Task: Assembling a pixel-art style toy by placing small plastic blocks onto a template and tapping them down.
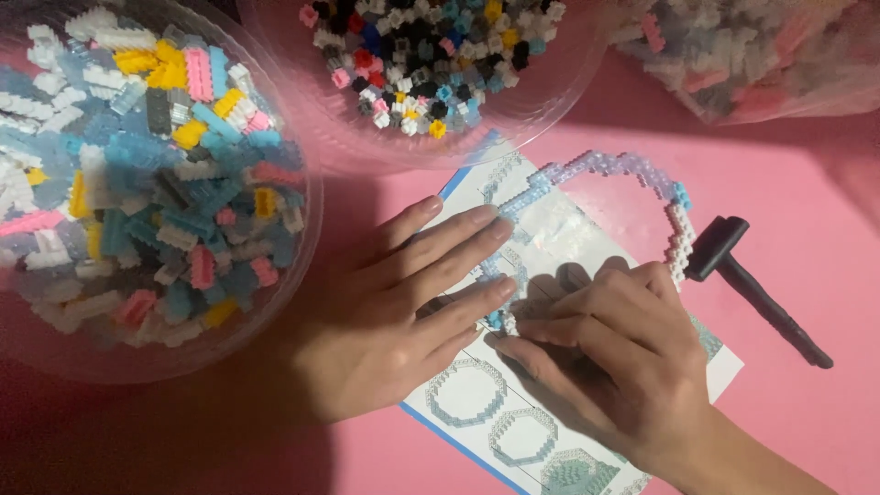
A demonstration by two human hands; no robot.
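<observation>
Pink table (pixel 807 183) underneath. Left hand (pixel 403 312) lies flat, fingers together, pinning the instruction sheet (pixel 477 403) & brick ring (pixel 605 167) down. Right hand (pixel 605 357) fingers pinched on a small brick at the ring's lower end. Black mallet (pixel 752 280) just beside. Clear bowl (pixel 293 275) w/ long pastel bricks at left; second bowl (pixel 541 101) w/ small mixed bricks up top.

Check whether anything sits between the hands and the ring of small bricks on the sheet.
Nothing visible does. The left hand and right hand both rest directly on the brick ring; the black hammer lies apart, beside it.
</observation>
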